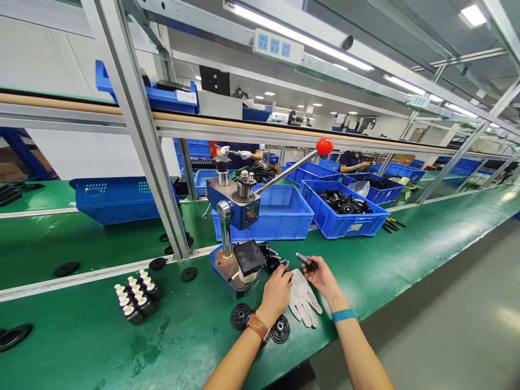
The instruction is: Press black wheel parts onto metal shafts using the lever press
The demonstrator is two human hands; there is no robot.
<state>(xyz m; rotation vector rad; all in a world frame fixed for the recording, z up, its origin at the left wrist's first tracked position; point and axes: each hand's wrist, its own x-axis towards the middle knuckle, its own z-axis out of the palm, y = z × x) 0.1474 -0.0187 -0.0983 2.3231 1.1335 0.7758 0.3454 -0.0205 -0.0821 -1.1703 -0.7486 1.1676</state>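
My right hand (323, 277) grips a black part with a bare metal shaft (306, 261), its shaft pointing up and to the left. Fingers curled, my left hand (277, 290) reaches to a small pile of similar black shafted parts (271, 255) beside the press; what its fingertips hold, if anything, is hidden. Between the hands a white glove (303, 300) lies flat on the green bench. Two black wheel-like discs (280, 329) rest by my left wrist, one partly covered by it. The blue lever press (233, 203) with its red-knobbed handle stands beyond the left hand.
Behind the press is a blue bin (280, 216); another blue bin (345, 222) to its right holds black parts. Several black pieces with cream tops (136, 298) stand at left, near flat black rings (189, 273). A metal post (138, 124) rises there. Gloved co-worker hands (245, 154) show across the bench.
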